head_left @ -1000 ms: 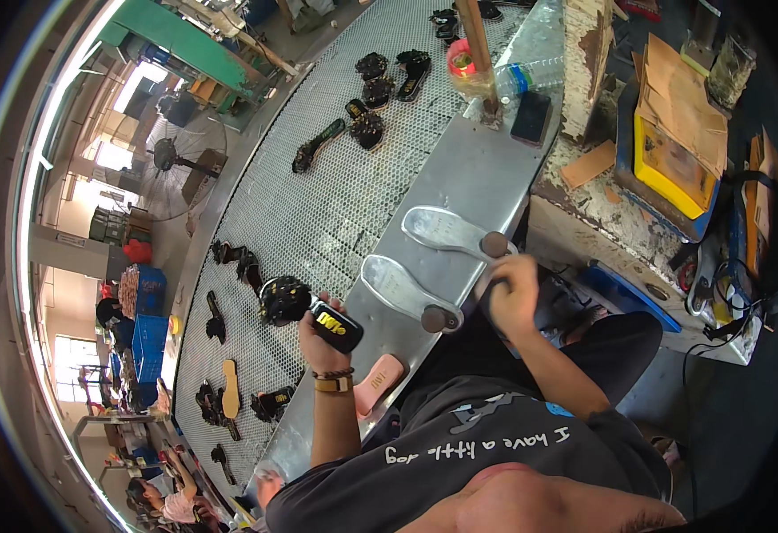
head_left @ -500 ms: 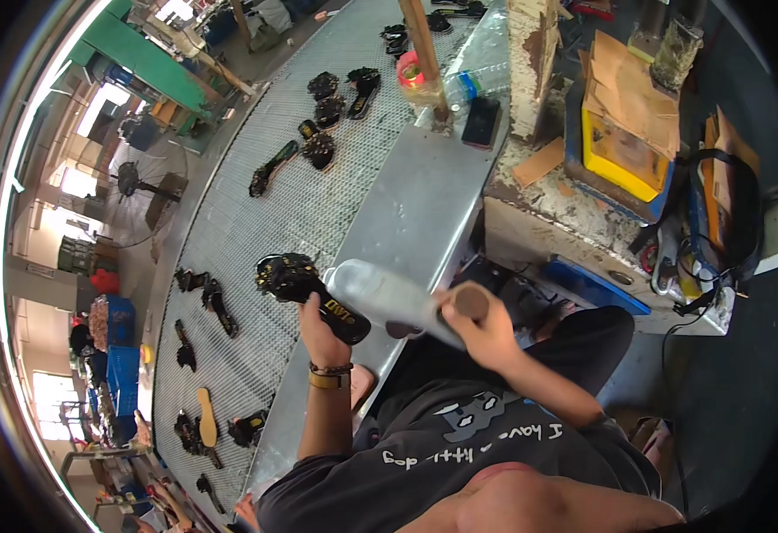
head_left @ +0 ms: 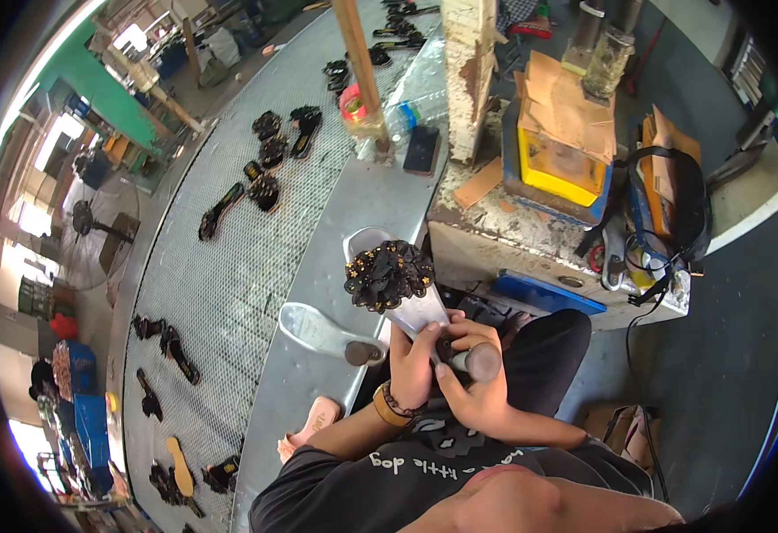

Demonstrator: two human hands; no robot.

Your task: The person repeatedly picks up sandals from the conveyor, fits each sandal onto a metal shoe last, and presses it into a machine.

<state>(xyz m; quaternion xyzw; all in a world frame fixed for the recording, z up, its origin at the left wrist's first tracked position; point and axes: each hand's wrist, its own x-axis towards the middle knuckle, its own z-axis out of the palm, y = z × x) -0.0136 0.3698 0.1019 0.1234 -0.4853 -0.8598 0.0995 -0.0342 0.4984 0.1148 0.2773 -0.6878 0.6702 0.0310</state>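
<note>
A black sandal (head_left: 391, 274) with a ruffled, gold-studded strap sits around a grey shoe last (head_left: 420, 315), whose rounded toe shows beyond the strap. My left hand (head_left: 414, 366) is closed at the sandal's heel end. Beside it, my right hand (head_left: 478, 386) is wrapped round the last's heel end, with the round brown stub showing between thumb and fingers. Both hands touch there, and the fingers partly hide the sandal's back. To their left, a second grey shoe last (head_left: 311, 329) with a brown stub lies on the metal bench (head_left: 304, 266).
Several black sandals and sandal parts lie on the mesh conveyor (head_left: 220, 275) at left, with a tan insole (head_left: 179, 466). A pink sandal (head_left: 313, 422) rests by my left forearm. A phone (head_left: 422, 151) and wooden post (head_left: 362, 75) stand farther off. A yellow box (head_left: 562, 169) is at right.
The last in my right hand has gone under the sandal's strap. My two hands have come together at the heel end. The whole view has shifted, and the second last now shows fully.
</note>
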